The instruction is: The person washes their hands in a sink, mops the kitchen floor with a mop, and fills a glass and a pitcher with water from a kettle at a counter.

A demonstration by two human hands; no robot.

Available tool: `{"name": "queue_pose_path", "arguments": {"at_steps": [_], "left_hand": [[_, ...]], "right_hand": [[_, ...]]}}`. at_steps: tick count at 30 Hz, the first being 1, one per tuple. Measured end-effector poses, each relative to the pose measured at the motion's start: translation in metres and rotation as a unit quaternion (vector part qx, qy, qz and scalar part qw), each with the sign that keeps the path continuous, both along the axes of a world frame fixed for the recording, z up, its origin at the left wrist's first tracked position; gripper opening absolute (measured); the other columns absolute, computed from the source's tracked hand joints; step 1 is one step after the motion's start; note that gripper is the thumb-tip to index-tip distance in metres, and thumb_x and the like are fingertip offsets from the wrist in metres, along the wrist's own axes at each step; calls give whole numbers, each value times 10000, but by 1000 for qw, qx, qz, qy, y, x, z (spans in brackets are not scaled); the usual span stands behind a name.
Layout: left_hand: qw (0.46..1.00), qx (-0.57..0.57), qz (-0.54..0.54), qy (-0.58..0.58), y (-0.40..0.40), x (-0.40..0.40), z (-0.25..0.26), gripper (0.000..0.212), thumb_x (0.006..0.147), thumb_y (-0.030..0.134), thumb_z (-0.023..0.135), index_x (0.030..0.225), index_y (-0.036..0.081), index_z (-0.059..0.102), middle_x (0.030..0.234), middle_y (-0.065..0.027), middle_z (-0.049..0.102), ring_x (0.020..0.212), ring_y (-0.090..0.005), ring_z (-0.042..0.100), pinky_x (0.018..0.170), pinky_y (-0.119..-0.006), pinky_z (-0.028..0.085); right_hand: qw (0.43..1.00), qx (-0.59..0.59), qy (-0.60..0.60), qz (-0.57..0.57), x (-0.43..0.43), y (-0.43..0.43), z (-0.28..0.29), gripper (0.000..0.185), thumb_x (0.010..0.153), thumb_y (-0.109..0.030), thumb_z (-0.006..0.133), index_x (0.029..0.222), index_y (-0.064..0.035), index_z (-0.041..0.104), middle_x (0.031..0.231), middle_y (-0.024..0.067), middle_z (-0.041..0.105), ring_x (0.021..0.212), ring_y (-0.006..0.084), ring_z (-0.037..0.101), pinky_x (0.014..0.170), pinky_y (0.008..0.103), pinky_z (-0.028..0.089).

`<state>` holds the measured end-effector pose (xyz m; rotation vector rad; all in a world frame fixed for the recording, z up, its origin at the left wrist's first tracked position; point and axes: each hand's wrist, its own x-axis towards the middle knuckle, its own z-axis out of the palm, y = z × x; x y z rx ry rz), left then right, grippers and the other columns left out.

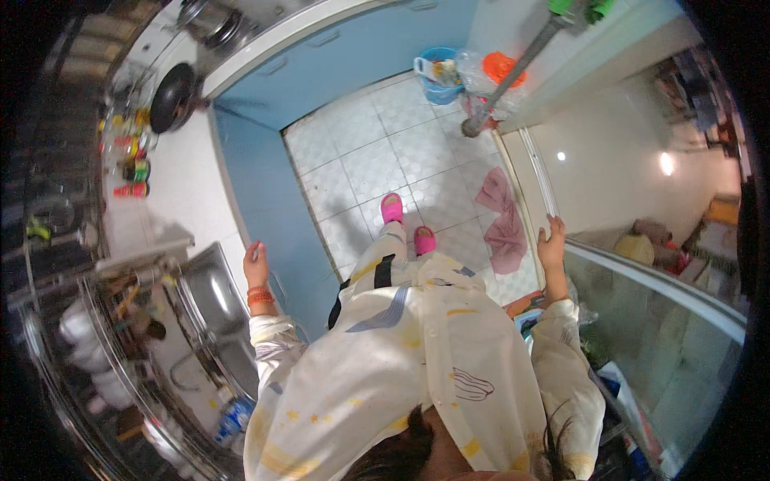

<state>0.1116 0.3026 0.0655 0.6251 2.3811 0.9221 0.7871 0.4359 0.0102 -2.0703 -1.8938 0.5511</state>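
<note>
My left hand, with red beaded bracelets at the wrist, is held out beside the blue cabinet front and the steel sink. Nothing shows in it, and its fingers look loosely bent. On the other side, my right hand is raised near the sliding-door track, fingers apart and holding nothing. Between the hands are my patterned pajamas and pink slippers on the white tiled floor. A pink cloth lies crumpled on the tiles near the door track.
A black wok, a steel pot and several condiment bottles stand on the counter to the left. A blue bin, plastic bags and a grey pole are at the upper right. A glass door panel stands at the right.
</note>
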Motion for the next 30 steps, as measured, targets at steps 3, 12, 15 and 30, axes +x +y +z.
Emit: {"name": "queue_pose_path", "arguments": {"at_steps": [3, 12, 15, 30], "left_hand": [[968, 108, -10, -227, 103, 26, 14, 347, 863, 315, 563, 1046, 22, 592, 1051, -95, 607, 920, -199, 573, 800, -322, 449], [976, -117, -113, -145, 249, 25, -100, 321, 787, 368, 630, 941, 86, 634, 928, -146, 643, 896, -226, 598, 790, -335, 471], [908, -135, -373, 134, 283, 3, -125, 348, 795, 382, 602, 986, 92, 632, 969, -182, 632, 941, -288, 595, 804, -364, 463], [939, -86, -293, 158, 293, 68, -100, 379, 801, 366, 589, 962, 25, 632, 928, -207, 632, 899, -334, 602, 802, -384, 455]], "right_hand": [[983, 84, 24, -162, 7, -32, 23, 445, 785, -54, 530, 1220, -20, 444, 1249, 250, 405, 1128, 387, 417, 972, 428, 327], [946, -88, -123, -286, -11, -179, -47, 544, 794, -208, 556, 1288, -58, 387, 1292, 273, 354, 1140, 442, 389, 945, 468, 353], [945, -114, -83, -295, -44, -170, -28, 534, 787, -219, 566, 1277, -75, 409, 1275, 273, 375, 1109, 450, 420, 919, 473, 377], [954, -207, -68, -207, 98, -105, -97, 296, 859, -267, 483, 1081, -97, 580, 1185, 143, 521, 1125, 333, 440, 917, 442, 393]]}}
